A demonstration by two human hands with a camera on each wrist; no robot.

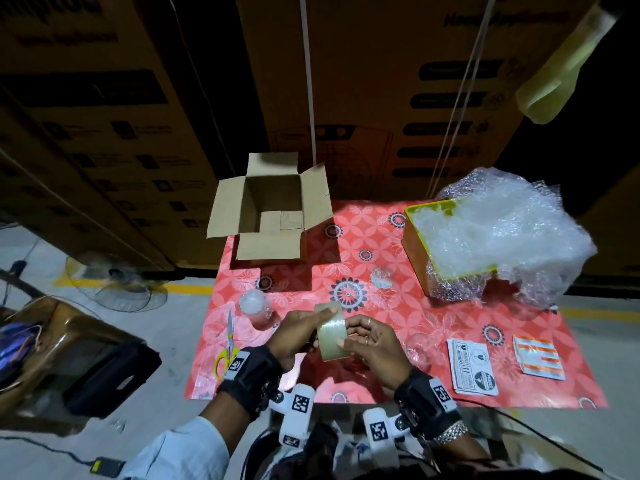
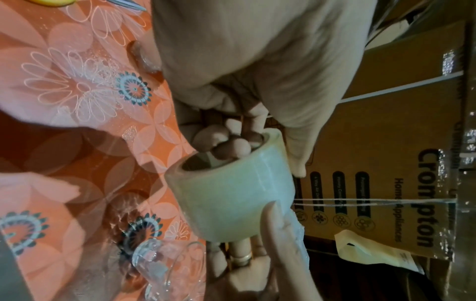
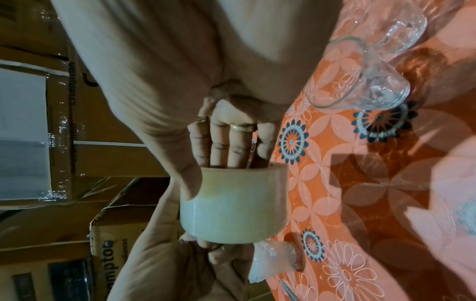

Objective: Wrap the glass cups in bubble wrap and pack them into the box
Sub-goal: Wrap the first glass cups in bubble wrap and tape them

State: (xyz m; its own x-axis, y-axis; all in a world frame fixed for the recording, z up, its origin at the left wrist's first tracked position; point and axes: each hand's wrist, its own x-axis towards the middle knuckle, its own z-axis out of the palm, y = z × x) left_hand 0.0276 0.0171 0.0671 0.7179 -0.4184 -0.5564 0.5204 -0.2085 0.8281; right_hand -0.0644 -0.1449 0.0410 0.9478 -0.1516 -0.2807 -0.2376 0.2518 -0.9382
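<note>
Both hands hold a roll of clear tape (image 1: 331,332) above the near middle of the red flowered tablecloth (image 1: 433,317). My left hand (image 1: 301,336) has fingers in the roll's core (image 2: 231,148) and its thumb outside. My right hand (image 1: 362,339) grips from the other side, fingers (image 3: 226,146) in the core, thumb on the roll's outer face. A bubble-wrapped cup (image 1: 254,306) stands left of my hands, another (image 1: 381,276) farther back. A bare glass cup (image 1: 419,348) lies at the right (image 3: 360,81). The open cardboard box (image 1: 270,209) stands at the back left.
A yellow-green bin (image 1: 415,244) heaped with loose bubble wrap (image 1: 502,230) fills the back right. Yellow-handled scissors (image 1: 227,344) lie at the left edge. Printed sticker sheets (image 1: 472,367) lie at the near right. Large cartons stand behind; a fan (image 1: 114,282) lies on the floor.
</note>
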